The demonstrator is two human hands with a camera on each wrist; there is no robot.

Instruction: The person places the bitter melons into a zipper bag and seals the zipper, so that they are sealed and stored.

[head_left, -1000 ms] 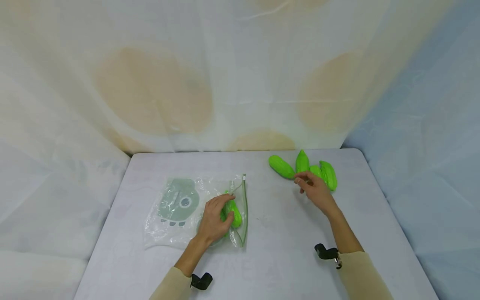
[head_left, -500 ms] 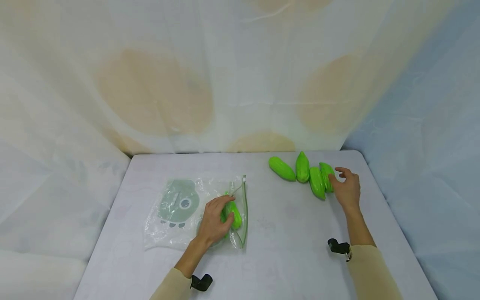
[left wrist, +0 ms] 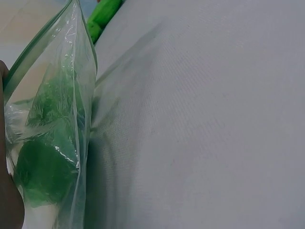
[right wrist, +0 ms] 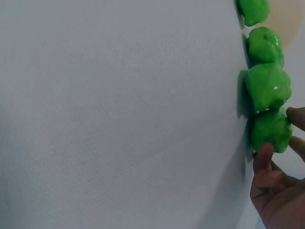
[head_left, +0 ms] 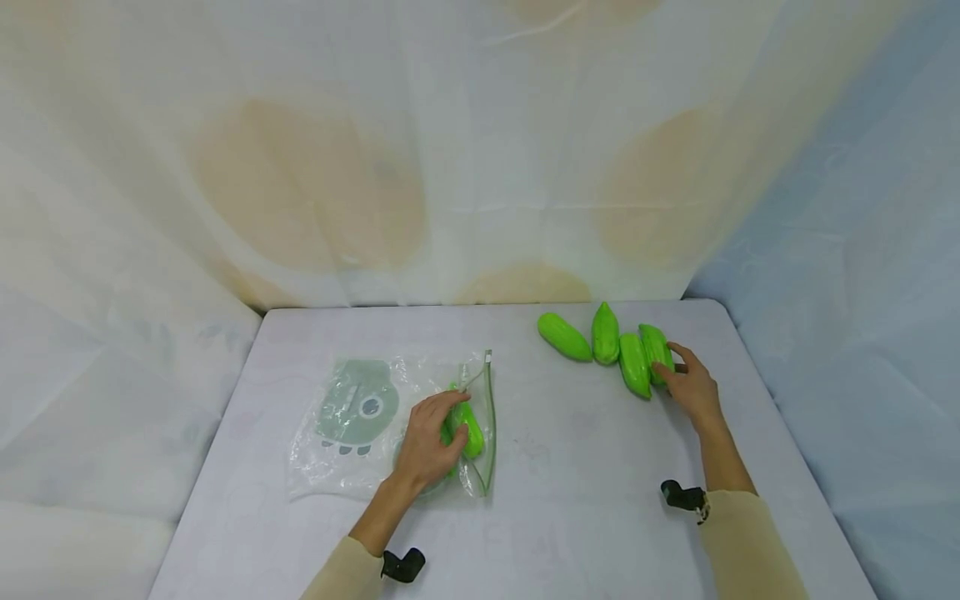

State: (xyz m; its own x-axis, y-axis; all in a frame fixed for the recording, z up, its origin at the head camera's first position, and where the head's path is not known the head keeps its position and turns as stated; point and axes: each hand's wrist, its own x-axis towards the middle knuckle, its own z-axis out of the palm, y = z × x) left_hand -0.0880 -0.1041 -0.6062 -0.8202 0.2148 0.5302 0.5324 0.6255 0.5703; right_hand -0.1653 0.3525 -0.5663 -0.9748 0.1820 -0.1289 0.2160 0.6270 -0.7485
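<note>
My left hand rests over a clear zip bag at its mouth, fingers and thumb curved about the lip. A green vegetable shows inside between thumb and fingers. In the left wrist view, the bag's green-edged mouth stands raised, and the hand shows only at the left edge. My right hand holds the rightmost bright green, ridged, gourd-like vegetable, thumb on its near left side and fingers on its right. It lies on the table, touching the neighbouring vegetable.
Two more green vegetables lie to the left, one with its tip pointing back and one slanted. A pale table bears everything. Cloth hangs behind its back edge and along both sides. The bag carries a grey-green cartoon print.
My right hand has moved right from above the vegetables, then in against the rightmost one, its fingers closing round it. The left hand and bag have stayed put.
</note>
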